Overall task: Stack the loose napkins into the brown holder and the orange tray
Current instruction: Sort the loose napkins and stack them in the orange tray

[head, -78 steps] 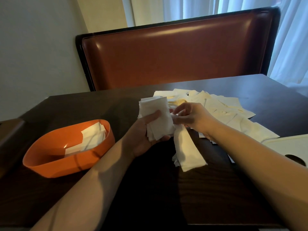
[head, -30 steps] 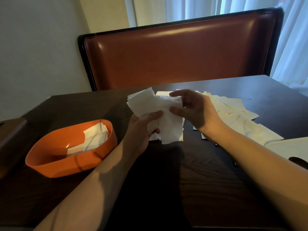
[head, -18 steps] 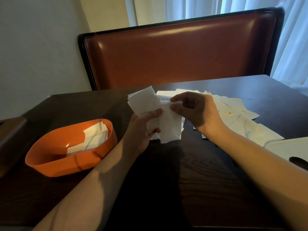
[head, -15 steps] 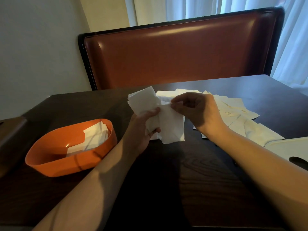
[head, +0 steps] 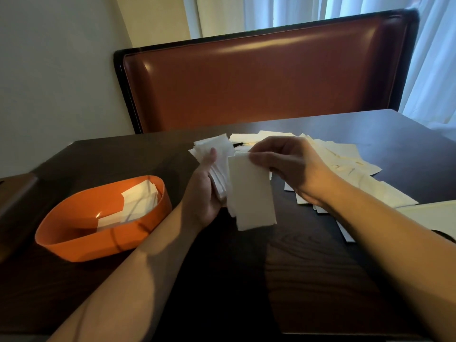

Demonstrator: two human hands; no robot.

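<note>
- Two bare forearms run in from the bottom edge, with no sleeve on the visible part of either.
- Left hand (head: 203, 191): no ring, watch or band to be seen.
- Right hand (head: 288, 166): likewise bare at fingers and wrist.
- Nails short where they show, on the left thumb.
- Shadow falls across both forearms.

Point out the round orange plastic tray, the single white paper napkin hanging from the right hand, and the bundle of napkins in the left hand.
Round orange plastic tray (head: 74, 245): head view, near outer wall.
Single white paper napkin (head: 251, 193): head view, flat middle.
Bundle of white napkins (head: 222, 149): head view, upper part above the thumb.
</note>
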